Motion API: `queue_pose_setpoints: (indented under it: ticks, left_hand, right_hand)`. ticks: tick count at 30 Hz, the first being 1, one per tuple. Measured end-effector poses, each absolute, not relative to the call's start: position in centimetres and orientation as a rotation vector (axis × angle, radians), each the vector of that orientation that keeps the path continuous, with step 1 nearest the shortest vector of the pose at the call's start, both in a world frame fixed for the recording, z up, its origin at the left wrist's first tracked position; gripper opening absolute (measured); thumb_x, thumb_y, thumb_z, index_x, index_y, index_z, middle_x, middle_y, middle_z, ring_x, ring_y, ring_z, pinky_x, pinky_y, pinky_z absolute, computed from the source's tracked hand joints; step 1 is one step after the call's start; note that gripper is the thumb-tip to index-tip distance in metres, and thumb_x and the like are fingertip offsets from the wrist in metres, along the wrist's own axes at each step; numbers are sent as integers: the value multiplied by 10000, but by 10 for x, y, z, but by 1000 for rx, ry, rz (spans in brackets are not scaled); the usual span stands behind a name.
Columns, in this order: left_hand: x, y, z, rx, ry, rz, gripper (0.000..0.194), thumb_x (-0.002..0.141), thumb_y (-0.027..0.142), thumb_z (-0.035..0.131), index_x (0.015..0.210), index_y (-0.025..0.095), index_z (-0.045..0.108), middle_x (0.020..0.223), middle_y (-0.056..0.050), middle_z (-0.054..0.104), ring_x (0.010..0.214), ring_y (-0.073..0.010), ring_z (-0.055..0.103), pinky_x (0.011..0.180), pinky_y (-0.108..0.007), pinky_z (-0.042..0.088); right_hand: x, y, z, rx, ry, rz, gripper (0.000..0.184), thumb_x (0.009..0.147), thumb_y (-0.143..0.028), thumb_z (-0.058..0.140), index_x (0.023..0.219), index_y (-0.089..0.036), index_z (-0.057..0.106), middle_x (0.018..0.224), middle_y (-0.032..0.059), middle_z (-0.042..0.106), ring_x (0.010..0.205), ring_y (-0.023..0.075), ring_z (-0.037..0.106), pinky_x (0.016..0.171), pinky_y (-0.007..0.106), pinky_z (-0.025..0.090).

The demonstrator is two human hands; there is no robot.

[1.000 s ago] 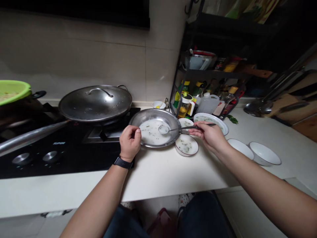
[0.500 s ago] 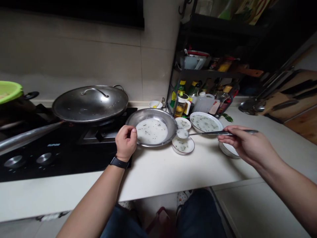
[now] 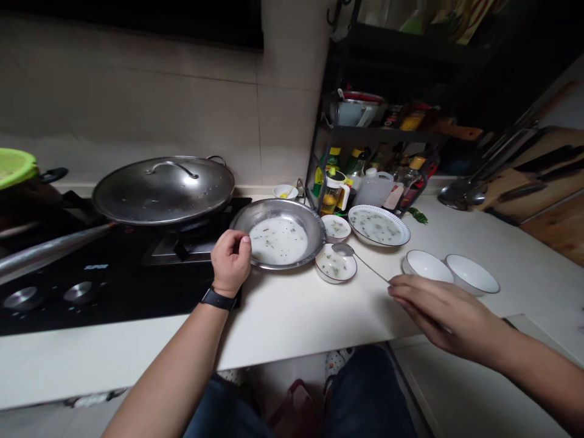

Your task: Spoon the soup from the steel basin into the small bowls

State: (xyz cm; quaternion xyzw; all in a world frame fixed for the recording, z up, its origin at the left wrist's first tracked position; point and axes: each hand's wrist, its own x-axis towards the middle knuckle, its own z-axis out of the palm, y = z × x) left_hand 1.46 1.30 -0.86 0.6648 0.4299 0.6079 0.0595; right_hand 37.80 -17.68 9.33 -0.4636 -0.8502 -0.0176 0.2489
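Note:
My left hand (image 3: 232, 254) is closed at the left rim of a wide metal basin (image 3: 312, 228), gripping its edge. Pale, cloudy soup with dark green bits (image 3: 279, 241) lies in the basin. In my right hand (image 3: 442, 310) is the handle of a long metal ladle (image 3: 343, 249), its bowl tipped over the near small bowl (image 3: 335, 277), which holds the same soup. Just behind stands another small bowl (image 3: 336, 229) of soup. A larger ribbed-rim dish (image 3: 379, 226) of soup sits to its right.
Two white bowls (image 3: 429, 266) without soup stand right of the dish. A lidded wok (image 3: 164, 191) rests on the black stove (image 3: 123, 286) at left. Bottles and a jug (image 3: 332, 193) fill the rack behind. A knife block (image 3: 515, 188) stands far right.
My right hand has moved down and turned over, and the ladle, level and full of soup before, is now tipped over the near bowl. My left hand stays at the basin.

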Motion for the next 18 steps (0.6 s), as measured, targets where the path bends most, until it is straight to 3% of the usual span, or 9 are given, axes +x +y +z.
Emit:
queue_pose_setpoints:
  ticks: [3,6,10,13,18]
  left_hand:
    - [15,12,-7,2011,1292,1842,240,955,353,518,783,208,601,757,-25,627,731,-174,591,696,-309,457]
    - [16,11,-6,2010,1279,1844,233,954,345,520,784,207,600,751,-24,622,723,-173,584,694,-308,455]
    - [16,11,-5,2011,1257,1865,214,950,317,533,782,204,602,743,-18,617,715,-168,578,688,-303,447]
    - [17,10,-5,2006,1259,1861,211,949,311,537,778,204,600,741,-16,615,717,-169,577,687,-304,445]
    - [17,10,-4,2015,1217,1873,197,955,282,539,786,201,601,740,-13,608,710,-164,570,684,-299,440]
  right_hand:
    - [371,-179,100,-1169,-2365,-151,291,866,-150,669,1109,-296,735,1051,67,796,930,231,775,800,308,637]
    - [359,-162,104,-1156,-2196,-148,287,875,-113,652,1092,-284,731,1003,66,785,915,227,762,815,319,618]
    - [337,-112,99,-1239,-1967,-97,138,939,-215,603,923,-259,732,959,79,758,929,243,726,879,387,587]
    - [323,-66,83,-1318,-1877,32,181,971,-305,556,885,-242,703,907,76,735,891,240,708,857,399,583]
    - [308,-13,51,-1365,-1774,288,192,964,-350,553,906,-222,683,1001,94,716,831,218,718,756,364,599]
